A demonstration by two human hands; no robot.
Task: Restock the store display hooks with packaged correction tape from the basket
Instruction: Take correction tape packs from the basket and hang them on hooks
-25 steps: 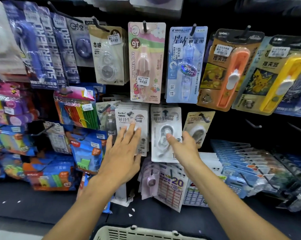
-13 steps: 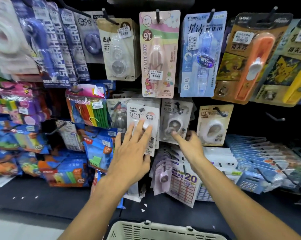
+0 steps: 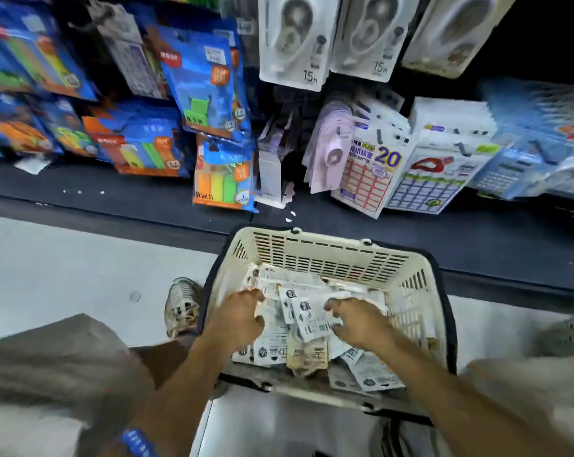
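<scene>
Head view: cream plastic basket (image 3: 411, 291) sits on the pale floor (image 3: 64, 258), its far rim right up against the dark base shelf (image 3: 477, 239) of the display. Inside it, a loose heap of correction tape packs (image 3: 307, 319), mostly white cards w/ black print, a few beige ones, piled toward the near side.

Around: blue packs of colored tabs (image 3: 206, 84) hang at upper left, w/ more orange/blue ones leaning on the shelf below. White 15m tape cards (image 3: 295, 37) hang along the top edge, center. Sticker sheets (image 3: 371, 169) marked "20" and calculator packs (image 3: 510, 169) lean on the shelf at right. A worn shoe (image 3: 181, 306) stands just beside the basket's left wall. Knees in grey fabric fill both bottom corners, blurred.

Both hands are down in the basket. Left hand (image 3: 238, 316) at the left side of the heap, fingers curled onto a pack's edge, apparently gripping it. Right hand (image 3: 356, 321) toward the right, fingers curled round the edge of a white pack at the heap's center. Nothing between hands and packs; the forearms cover the near rim.
</scene>
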